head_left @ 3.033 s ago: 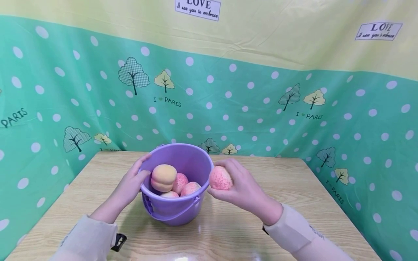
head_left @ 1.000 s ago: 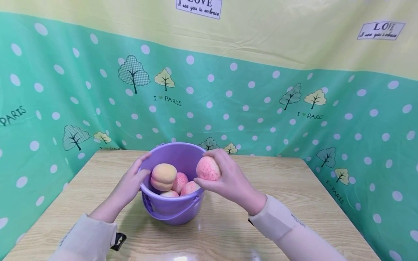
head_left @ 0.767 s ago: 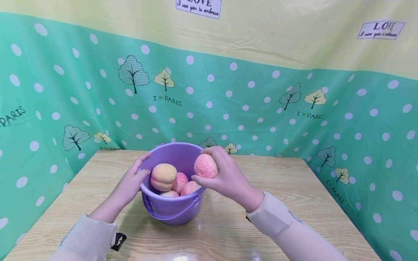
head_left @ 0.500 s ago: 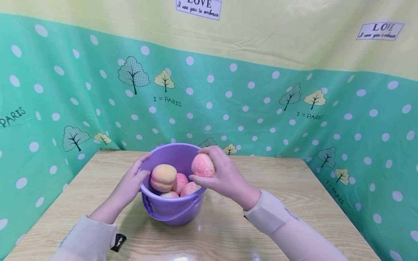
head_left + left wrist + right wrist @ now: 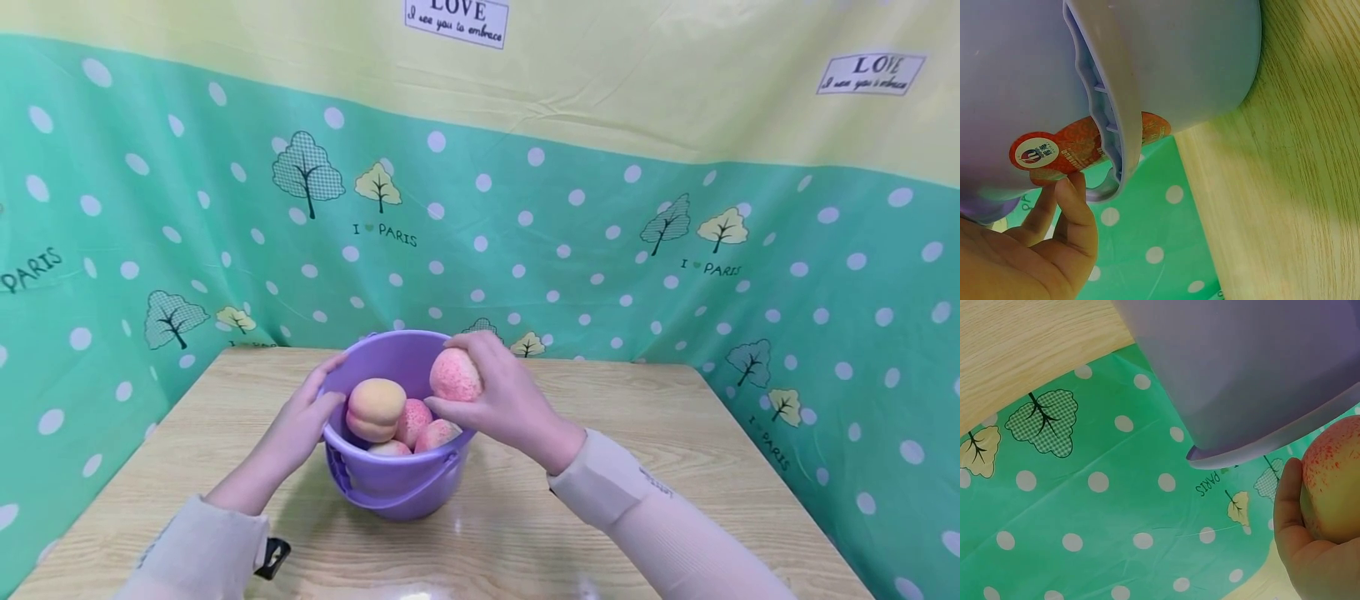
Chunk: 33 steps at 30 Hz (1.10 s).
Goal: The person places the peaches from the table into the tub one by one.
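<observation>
A purple bucket (image 5: 397, 487) stands on the table, with several peaches inside. On top lies a yellow-and-pink peach (image 5: 377, 409); pink speckled ones (image 5: 412, 422) sit lower. My left hand (image 5: 303, 415) grips the bucket's left rim, and in the left wrist view its bent fingers (image 5: 1075, 212) touch the outer wall by a red sticker (image 5: 1075, 149). Above the right part of the opening, my right hand (image 5: 513, 400) holds a pink speckled peach (image 5: 455, 375) between thumb and fingers. The right wrist view shows that peach (image 5: 1335, 481) just beyond the bucket's rim (image 5: 1272, 440).
The bucket's handle (image 5: 405, 497) hangs down at the front. The wooden table (image 5: 637, 500) extends on both sides. A green and yellow patterned cloth (image 5: 570, 258) encloses the back and sides. A black clip (image 5: 273, 557) sits by the left sleeve.
My right hand has carried the pink peach leftward and slightly up, from beside the bucket's right rim to over its opening. The left hand and the bucket stay in place.
</observation>
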{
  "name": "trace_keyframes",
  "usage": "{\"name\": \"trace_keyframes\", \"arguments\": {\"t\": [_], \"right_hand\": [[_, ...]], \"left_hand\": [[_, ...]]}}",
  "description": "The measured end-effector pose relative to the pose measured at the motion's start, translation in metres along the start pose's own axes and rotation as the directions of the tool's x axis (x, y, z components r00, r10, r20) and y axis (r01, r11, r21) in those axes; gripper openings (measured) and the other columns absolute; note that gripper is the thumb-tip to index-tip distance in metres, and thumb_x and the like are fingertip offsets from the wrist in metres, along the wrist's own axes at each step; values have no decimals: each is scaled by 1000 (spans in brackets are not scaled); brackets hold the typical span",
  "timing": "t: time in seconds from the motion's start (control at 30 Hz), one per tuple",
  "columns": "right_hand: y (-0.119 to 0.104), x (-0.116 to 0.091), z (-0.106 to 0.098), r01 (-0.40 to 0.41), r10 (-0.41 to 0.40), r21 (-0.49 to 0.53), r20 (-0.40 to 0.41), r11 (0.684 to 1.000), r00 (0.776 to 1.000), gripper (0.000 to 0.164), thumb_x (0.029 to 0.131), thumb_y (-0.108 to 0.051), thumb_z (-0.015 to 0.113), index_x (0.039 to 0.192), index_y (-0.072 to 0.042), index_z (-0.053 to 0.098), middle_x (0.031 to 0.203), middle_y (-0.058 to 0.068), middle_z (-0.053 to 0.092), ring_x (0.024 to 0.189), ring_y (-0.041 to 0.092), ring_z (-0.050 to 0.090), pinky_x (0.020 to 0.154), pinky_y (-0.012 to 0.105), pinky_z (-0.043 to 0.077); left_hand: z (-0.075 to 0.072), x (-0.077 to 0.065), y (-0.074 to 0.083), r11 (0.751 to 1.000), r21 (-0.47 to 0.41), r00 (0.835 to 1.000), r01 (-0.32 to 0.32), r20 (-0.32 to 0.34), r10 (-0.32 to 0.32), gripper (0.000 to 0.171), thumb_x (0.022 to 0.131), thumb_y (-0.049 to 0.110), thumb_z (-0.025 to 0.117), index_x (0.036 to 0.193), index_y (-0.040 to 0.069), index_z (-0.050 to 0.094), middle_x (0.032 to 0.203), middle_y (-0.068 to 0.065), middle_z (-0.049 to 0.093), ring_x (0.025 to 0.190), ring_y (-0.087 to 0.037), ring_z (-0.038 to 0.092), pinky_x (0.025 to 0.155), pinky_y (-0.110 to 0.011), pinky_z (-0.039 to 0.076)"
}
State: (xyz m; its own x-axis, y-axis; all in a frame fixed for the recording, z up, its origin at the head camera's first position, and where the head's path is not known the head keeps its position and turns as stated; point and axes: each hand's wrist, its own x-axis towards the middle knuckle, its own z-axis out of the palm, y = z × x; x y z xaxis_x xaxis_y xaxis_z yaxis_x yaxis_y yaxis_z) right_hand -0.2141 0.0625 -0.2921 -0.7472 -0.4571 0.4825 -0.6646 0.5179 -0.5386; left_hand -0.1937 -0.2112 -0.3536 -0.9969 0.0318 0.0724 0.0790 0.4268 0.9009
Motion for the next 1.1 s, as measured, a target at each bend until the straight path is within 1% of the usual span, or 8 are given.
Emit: {"name": "trace_keyframes", "arguments": {"t": [0.17, 0.27, 0.67, 0.8, 0.87, 0.97, 1.03, 1.1], "right_hand": [[1, 4, 2, -5, 5, -2, 5, 1000, 1000, 56, 75, -32, 86, 121, -17, 58, 116, -1, 57, 94, 11, 59, 75, 25, 56], [0, 7, 2, -19, 19, 9, 12, 1000, 1000, 56, 75, -33, 85, 122, -17, 58, 116, -2, 57, 94, 11, 58, 74, 25, 56], [0, 16, 6, -3, 8, -57, 80, 998, 997, 57, 76, -36, 83, 125, -17, 60, 120, -2, 61, 100, 12, 59, 77, 27, 55], [0, 18, 7, -8, 17, -78, 111, 997, 994, 58, 77, -35, 82, 127, -16, 60, 124, 1, 60, 104, 14, 60, 80, 28, 56], [0, 18, 7, -18, 28, -79, 127, 997, 992, 58, 78, -35, 82, 127, -16, 59, 125, 2, 60, 104, 14, 60, 81, 28, 56], [-1, 19, 8, -31, 42, -79, 151, 996, 988, 59, 78, -35, 82, 129, -15, 58, 127, 3, 59, 105, 16, 60, 81, 28, 56], [-1, 19, 8, -35, 49, -84, 167, 996, 985, 61, 78, -35, 82, 130, -14, 58, 128, 4, 59, 106, 17, 60, 82, 29, 56], [-2, 19, 8, -35, 52, -94, 181, 995, 982, 61, 79, -36, 82, 130, -14, 57, 129, 4, 58, 107, 18, 60, 83, 30, 56]], "left_hand": [[0, 0, 0, 1000, 6, 1000, 3, -1, -3, 61, 103, 17, 39, 160, 15, 17, 154, -28, 33, 89, -23, 58, 73, -31, 52], [-1, 1, 0, 1000, -3, 1000, 11, 5, -11, 61, 103, 17, 39, 160, 16, 16, 150, -27, 36, 70, -17, 52, 70, -31, 51], [0, 1, 0, 1000, -12, 1000, 18, 7, -18, 61, 103, 17, 38, 160, 16, 16, 146, -27, 39, 57, -13, 44, 66, -30, 50], [0, 1, 0, 1000, -12, 1000, 15, 5, -15, 61, 103, 17, 38, 160, 16, 16, 148, -27, 38, 60, -13, 46, 69, -30, 50], [0, 1, 0, 1000, -5, 1000, 10, 3, -10, 61, 103, 17, 38, 160, 16, 17, 151, -27, 36, 75, -20, 56, 72, -30, 51], [0, 1, 0, 1000, 1, 1000, 6, 1, -6, 61, 102, 16, 39, 160, 16, 17, 154, -28, 34, 86, -23, 59, 75, -31, 50], [0, 1, 0, 1000, 3, 1000, 8, 2, -8, 61, 102, 16, 39, 160, 16, 17, 155, -27, 33, 87, -24, 59, 75, -31, 50], [0, 1, -1, 1000, 3, 1000, 13, 2, -13, 62, 102, 17, 39, 160, 16, 17, 152, -27, 35, 74, -18, 53, 73, -31, 49]]}}
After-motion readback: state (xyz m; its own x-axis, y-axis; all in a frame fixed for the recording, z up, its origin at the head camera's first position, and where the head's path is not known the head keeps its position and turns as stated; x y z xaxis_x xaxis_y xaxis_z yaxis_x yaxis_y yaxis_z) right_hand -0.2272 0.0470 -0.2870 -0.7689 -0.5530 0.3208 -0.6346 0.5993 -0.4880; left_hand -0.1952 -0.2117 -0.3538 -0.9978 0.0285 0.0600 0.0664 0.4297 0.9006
